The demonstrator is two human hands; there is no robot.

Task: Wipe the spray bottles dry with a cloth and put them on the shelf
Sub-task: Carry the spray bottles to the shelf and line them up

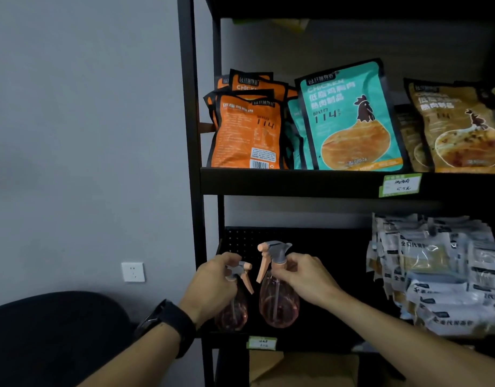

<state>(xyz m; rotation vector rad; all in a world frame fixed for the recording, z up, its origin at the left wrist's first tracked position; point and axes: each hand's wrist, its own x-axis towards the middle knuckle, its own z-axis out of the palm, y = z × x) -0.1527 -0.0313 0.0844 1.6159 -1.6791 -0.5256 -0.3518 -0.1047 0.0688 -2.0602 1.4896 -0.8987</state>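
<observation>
Both bottles upright side by side on the shelf [318, 335]: left hand [212, 283] grips left bottle [232, 308] neck, right hand [304, 277] pinches right bottle [278, 303] neck.

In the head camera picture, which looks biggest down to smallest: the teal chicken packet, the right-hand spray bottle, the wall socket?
1. Teal chicken packet
2. Right-hand spray bottle
3. Wall socket

That is only as they look; the bottle seems nearer the camera, so true sizes stay unsure.
</observation>
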